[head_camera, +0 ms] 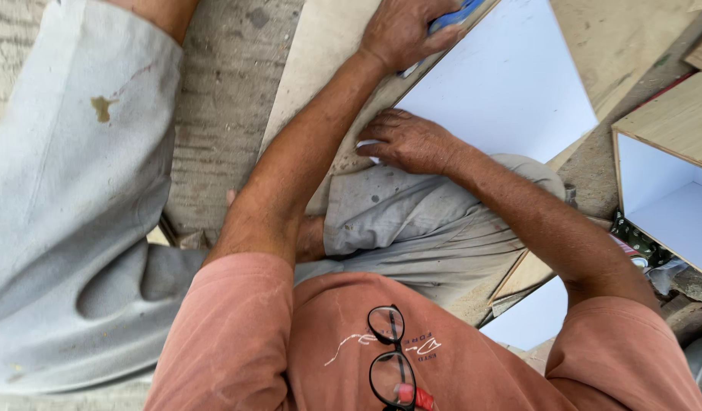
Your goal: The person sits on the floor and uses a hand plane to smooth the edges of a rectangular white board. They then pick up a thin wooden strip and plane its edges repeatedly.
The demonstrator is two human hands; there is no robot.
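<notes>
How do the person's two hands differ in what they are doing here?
The left hand is closed around a blue tool; the right hand holds nothing and lies palm-down. The left hand reaches farther out, arm extended; the right hand sits closer, by the knee. Both rest along the edge of the white board.

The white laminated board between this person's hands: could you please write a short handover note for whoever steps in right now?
Left hand: closed on a blue tool, pressed along the edge of the white board; the tool's kind cannot be told.
Right hand: empty, flat, fingers spread, steadying the board's near corner.
The board lies tilted over the person's knee, above a plywood sheet.
An open white-lined plywood box stands at the right.
Done: hands placed on the board edge.
Left: how much of the edge remains cannot be told.
</notes>
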